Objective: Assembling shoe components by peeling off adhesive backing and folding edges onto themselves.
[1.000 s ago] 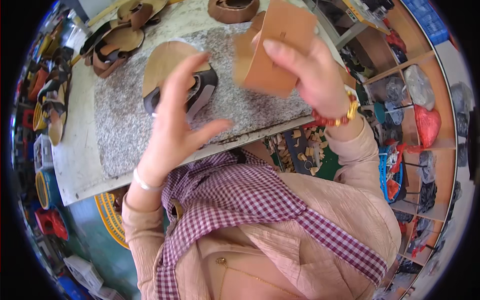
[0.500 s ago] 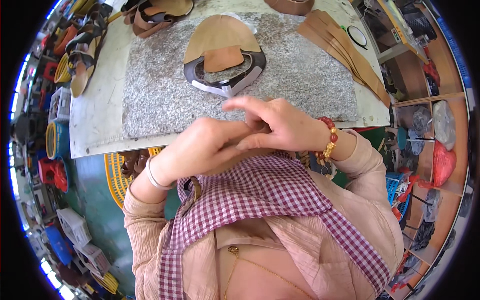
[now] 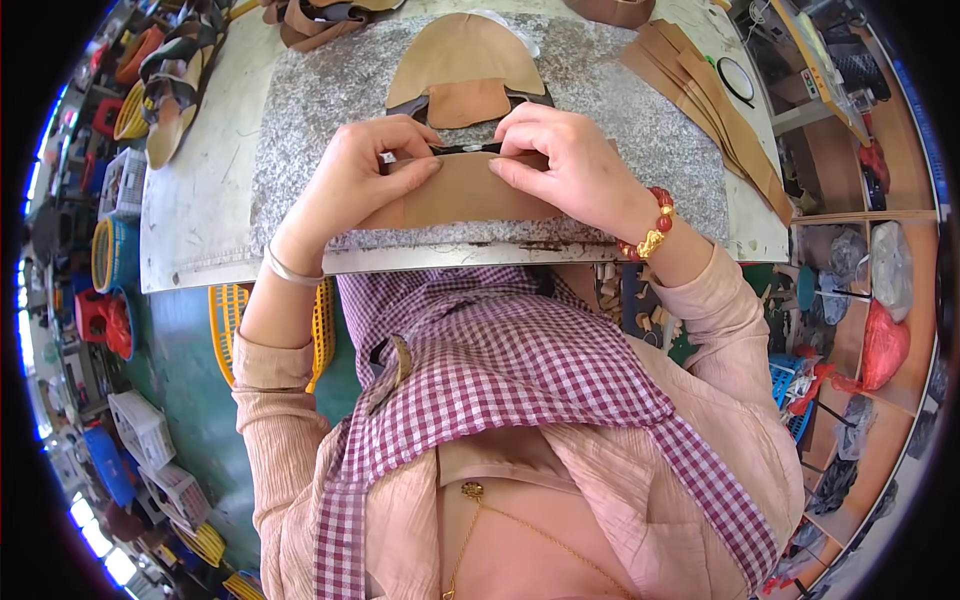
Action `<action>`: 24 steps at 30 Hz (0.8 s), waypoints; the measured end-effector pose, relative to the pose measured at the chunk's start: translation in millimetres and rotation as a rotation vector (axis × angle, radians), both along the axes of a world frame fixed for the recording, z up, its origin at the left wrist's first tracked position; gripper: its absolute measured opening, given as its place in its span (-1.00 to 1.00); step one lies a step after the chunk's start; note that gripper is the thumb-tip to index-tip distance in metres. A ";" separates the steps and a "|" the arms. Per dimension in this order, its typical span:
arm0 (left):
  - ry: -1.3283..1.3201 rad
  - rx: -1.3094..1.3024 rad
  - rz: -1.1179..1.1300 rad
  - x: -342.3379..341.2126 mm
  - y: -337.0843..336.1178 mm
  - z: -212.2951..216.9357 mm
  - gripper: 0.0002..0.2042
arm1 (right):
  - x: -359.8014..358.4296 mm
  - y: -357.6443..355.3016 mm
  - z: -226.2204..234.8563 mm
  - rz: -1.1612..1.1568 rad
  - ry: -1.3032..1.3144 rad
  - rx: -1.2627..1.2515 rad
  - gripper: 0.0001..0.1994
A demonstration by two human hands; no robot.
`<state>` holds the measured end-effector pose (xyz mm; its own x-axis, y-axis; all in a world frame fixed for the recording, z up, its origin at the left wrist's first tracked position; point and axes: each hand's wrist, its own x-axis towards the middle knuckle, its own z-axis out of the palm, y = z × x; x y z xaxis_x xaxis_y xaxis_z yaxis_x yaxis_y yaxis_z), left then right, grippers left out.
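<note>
A shoe upper (image 3: 462, 55) with a rounded tan front lies on the speckled stone slab (image 3: 310, 140). At its near side hangs a brown leather flap (image 3: 468, 103) over the opening. Across the upper's dark near edge runs a wide tan leather strip (image 3: 470, 195). My left hand (image 3: 375, 165) pinches that strip by its far edge, thumb on top. Close beside it, my right hand (image 3: 565, 160) pinches the same edge, thumb also on top. The fingers under the edge are partly hidden. The strip's near side reaches almost to the table's front edge.
Several flat brown leather strips (image 3: 700, 110) lie fanned at the right, beside a round ring-shaped item (image 3: 735, 80). Sandals (image 3: 170, 100) line the table's left side. More brown pieces (image 3: 325, 20) rest at the back. A yellow basket (image 3: 322, 335) stands below the table.
Both hands have moved forward from near my apron onto the slab and spread apart. The tan leather strip now lies over the upper's near edge, pinched by both hands.
</note>
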<state>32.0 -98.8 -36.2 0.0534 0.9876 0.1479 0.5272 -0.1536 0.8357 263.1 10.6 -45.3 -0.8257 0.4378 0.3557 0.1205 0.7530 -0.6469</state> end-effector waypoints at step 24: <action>-0.029 -0.033 0.087 -2.3 3.0 -9.5 -0.95 | -7.2 -2.4 -8.4 -0.111 0.022 0.057 -0.80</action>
